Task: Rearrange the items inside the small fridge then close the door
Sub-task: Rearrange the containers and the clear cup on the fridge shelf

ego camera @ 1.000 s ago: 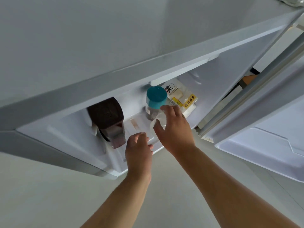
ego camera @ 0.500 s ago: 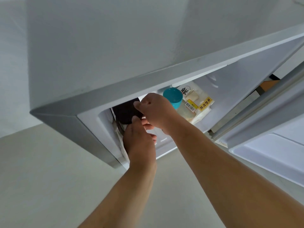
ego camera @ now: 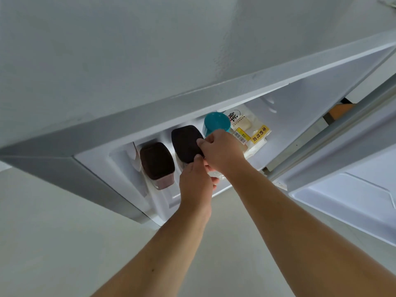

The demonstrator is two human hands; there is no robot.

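Observation:
I look down into a small white fridge [ego camera: 289, 116] with its door [ego camera: 351, 189] swung open at the right. Two containers with dark brown lids stand inside. One dark-lidded container [ego camera: 157, 162] sits at the left. The other dark-lidded container [ego camera: 185, 142] is in the middle, and both my hands grip it: my left hand [ego camera: 196, 183] from the front, my right hand [ego camera: 221, 152] at its right edge. Behind my right hand stands a jar with a teal lid [ego camera: 216, 123]. A bread bag [ego camera: 246, 129] with a yellow label lies at the right.
The fridge's grey top [ego camera: 150, 50] fills the upper view and hides the back of the compartment. A pale floor [ego camera: 53, 243] lies below. An orange-brown object [ego camera: 338, 110] shows through the gap behind the door hinge.
Both hands reached in toward the left side and took hold of a dark-lidded container. It now stands in the middle, apart from the one at the left. The camera shifted.

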